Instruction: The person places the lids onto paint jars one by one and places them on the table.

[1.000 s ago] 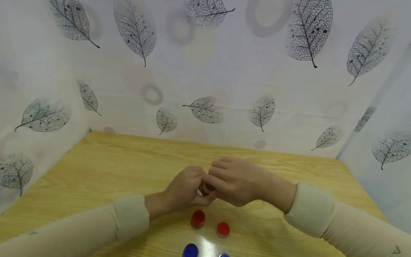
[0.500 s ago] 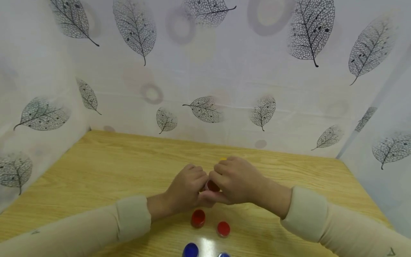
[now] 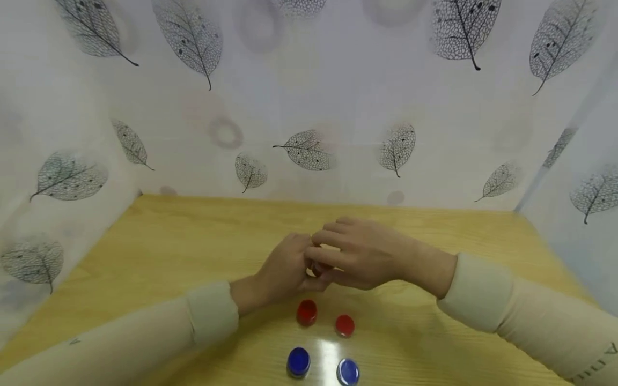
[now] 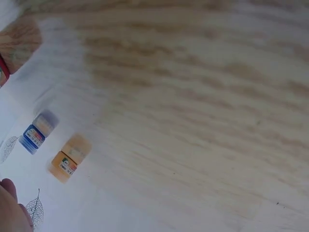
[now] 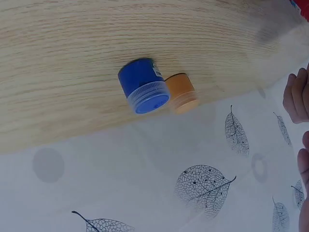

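Observation:
In the head view my left hand (image 3: 285, 268) and my right hand (image 3: 367, 254) meet over the middle of the table. Between them they grip a small dark-red jar (image 3: 321, 268), mostly covered by fingers. My left hand holds it from the left, while my right fingers and thumb close round it from the right. Whether its lid is on cannot be seen. Nearer to me stand a red jar (image 3: 307, 312) and a smaller-looking red round piece (image 3: 345, 325). Below these are a dark-blue jar (image 3: 299, 362) and a lighter-rimmed blue round piece (image 3: 348, 371).
Past the hands, the right wrist view has a blue jar (image 5: 140, 79) and an orange jar (image 5: 179, 92) with clear ribbed lids, side by side near the table's far edge. A leaf-patterned cloth (image 3: 338, 107) walls the wooden table (image 3: 203, 225) at back and sides.
The head view has tilted down, bringing both blue pieces fully into sight. My right hand has turned about the jar, its fingers shifting over it; my left hand keeps its grip.

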`<state>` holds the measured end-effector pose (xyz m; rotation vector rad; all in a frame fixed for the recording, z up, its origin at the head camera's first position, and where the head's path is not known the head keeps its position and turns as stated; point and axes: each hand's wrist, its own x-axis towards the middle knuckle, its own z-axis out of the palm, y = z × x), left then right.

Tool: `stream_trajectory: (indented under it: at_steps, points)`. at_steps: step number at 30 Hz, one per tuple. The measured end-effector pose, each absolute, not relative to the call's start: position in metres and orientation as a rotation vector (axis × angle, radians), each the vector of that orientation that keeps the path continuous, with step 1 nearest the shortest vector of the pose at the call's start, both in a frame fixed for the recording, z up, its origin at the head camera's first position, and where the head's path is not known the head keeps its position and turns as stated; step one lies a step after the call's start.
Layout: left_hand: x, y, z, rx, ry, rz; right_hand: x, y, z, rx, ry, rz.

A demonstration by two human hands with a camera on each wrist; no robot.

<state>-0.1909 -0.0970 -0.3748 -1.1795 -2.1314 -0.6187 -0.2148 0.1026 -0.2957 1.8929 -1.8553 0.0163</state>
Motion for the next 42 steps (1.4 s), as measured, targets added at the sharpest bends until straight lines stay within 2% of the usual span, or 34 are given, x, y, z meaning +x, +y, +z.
stream_trajectory:
  at_steps: [8,19,25,35,38,42]
  points:
    - [-0.197,-0.093,-0.372,-1.195,-2.140,-0.608,-0.222,0.109,-0.291,2.010,-1.811,0.124]
    - [-0.200,-0.088,-0.374,-1.172,-2.162,-0.604,-0.225,0.111,-0.292,1.977,-1.841,0.175]
    - [-0.203,-0.086,-0.373,-1.189,-2.145,-0.611,-0.223,0.115,-0.296,1.850,-1.952,0.172]
    - [-0.205,-0.083,-0.367,-1.126,-2.152,-0.467,-0.216,0.107,-0.296,1.472,-2.145,-0.052]
    - [-0.205,-0.080,-0.368,-1.135,-2.154,-0.530,-0.216,0.112,-0.295,1.489,-2.201,-0.022]
    - [-0.205,-0.079,-0.368,-1.149,-2.176,-0.613,-0.219,0.120,-0.296,1.645,-2.166,0.128]
